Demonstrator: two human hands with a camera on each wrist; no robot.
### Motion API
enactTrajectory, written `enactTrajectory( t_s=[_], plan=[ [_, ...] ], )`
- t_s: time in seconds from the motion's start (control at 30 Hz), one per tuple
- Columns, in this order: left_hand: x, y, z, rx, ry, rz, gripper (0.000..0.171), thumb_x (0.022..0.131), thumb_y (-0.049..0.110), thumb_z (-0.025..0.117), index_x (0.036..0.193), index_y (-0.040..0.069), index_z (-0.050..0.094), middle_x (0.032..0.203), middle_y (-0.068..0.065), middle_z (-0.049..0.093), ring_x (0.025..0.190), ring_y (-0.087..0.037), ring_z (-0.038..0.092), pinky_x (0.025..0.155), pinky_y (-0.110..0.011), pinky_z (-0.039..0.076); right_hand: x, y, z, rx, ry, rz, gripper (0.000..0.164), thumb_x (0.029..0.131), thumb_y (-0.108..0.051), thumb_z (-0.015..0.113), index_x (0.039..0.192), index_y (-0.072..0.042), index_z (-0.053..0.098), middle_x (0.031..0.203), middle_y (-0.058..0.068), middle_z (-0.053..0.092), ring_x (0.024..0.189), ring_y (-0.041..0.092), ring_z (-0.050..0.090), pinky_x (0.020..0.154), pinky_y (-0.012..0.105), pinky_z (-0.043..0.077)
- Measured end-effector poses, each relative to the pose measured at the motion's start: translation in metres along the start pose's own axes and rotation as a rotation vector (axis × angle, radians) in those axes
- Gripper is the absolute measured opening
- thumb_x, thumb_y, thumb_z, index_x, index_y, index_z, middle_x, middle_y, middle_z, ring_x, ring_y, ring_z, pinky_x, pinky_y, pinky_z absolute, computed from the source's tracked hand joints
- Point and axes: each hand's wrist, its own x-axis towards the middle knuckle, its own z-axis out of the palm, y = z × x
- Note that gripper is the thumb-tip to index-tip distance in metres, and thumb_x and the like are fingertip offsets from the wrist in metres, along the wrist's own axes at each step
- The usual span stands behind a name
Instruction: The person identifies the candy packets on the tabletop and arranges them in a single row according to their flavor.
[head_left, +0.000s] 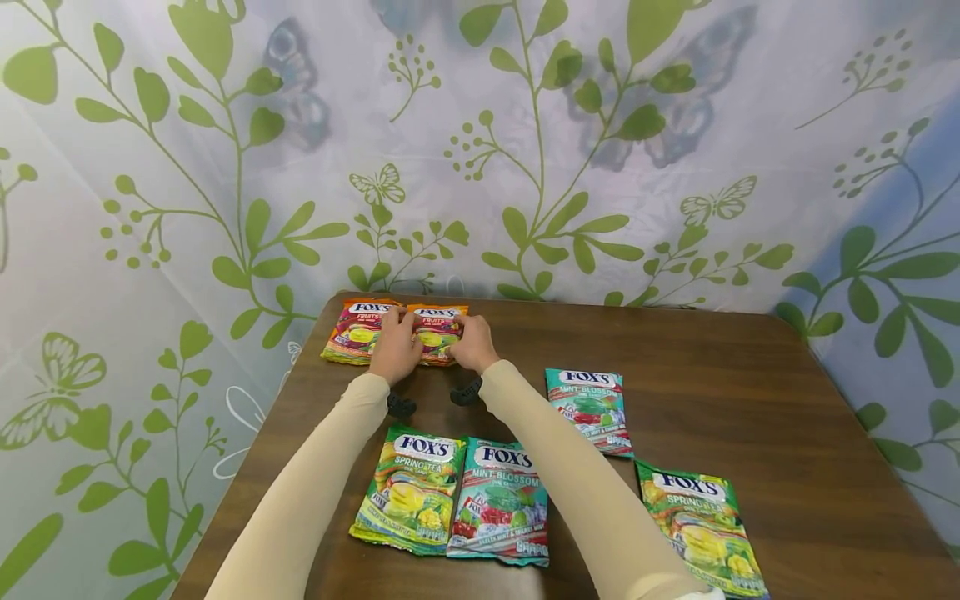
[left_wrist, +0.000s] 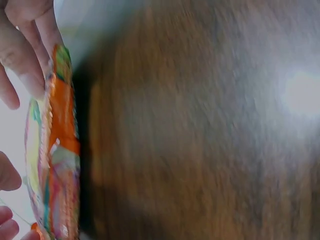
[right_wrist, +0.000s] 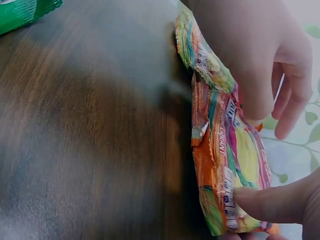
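A big brown wooden table (head_left: 750, 400) fills the lower middle of the head view. Behind it hangs a white sheet with green leaves and butterflies (head_left: 600, 167).

Two arms in tan sleeves (head_left: 315, 492) reach up the middle of the frame. The left hand (head_left: 395, 346) and the right hand (head_left: 474, 343) both hold one orange Fox's Fruits candy bag (head_left: 438, 332) near the far edge of the table, upper middle of the frame. The fingers of each hand curl over the bag's sides and pinch it. The bag lies flat, its long side running away from the person, its top with the word "FOX'S" pointing at the sheet. A second orange Fox's Fruits bag (head_left: 356, 330) lies just beside it on the left, pointing the same way.

Lower down lie four more bags. A green Fox's Spring Tea bag (head_left: 411, 490) touches a Fox's Mint Blossom bag (head_left: 501, 500). Another Mint Blossom bag (head_left: 592, 408) sits right of middle. Another Spring Tea bag (head_left: 701, 521) is at the lower right.
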Motion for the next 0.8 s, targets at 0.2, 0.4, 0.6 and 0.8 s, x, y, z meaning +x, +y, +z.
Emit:
enactTrajectory(
  t_s=[0.2,0.4,0.6,0.8],
  plan=[
    [0.007,-0.011,0.014,0.031,0.029,0.031,0.034,0.104,0.012,0.063,0.136,0.002,0.066,0.148,-0.027,0.046,0.140,-0.045,0.043,0.099,-0.056,0.052,-0.001,-0.001,-0.010,-0.010,-0.006,0.003,0.072,0.094,0.002,0.080,0.159,0.006,0.050,0.150,0.028,0.055,0.139,0.041,0.051,0.116,0.050,0.047],
    [0.009,0.009,0.011,0.013,0.026,0.057,0.037,0.103,0.015,0.070,0.138,0.004,0.066,0.133,-0.024,0.054,0.118,-0.042,0.055,0.090,-0.059,0.055,-0.003,-0.001,-0.029,0.004,-0.023,-0.033,0.066,0.098,0.000,0.078,0.158,0.006,0.051,0.145,0.029,0.061,0.135,0.043,0.056,0.109,0.052,0.052],
    [0.009,0.038,0.002,-0.026,-0.061,0.056,0.041,0.106,0.017,0.067,0.145,0.004,0.061,0.139,-0.024,0.055,0.112,-0.040,0.063,0.093,-0.060,0.057,-0.014,0.006,-0.056,-0.023,-0.075,-0.100,0.065,0.101,-0.011,0.080,0.158,0.004,0.052,0.148,0.029,0.062,0.133,0.044,0.062,0.109,0.054,0.052],
    [-0.007,0.080,-0.012,-0.046,-0.136,0.056,0.050,0.104,0.012,0.071,0.151,0.002,0.057,0.146,-0.027,0.055,0.114,-0.044,0.065,0.099,-0.062,0.055,-0.032,0.012,-0.085,-0.083,-0.094,-0.155,0.064,0.102,-0.017,0.081,0.157,0.000,0.055,0.151,0.027,0.060,0.132,0.044,0.062,0.108,0.053,0.053]
  ],
)
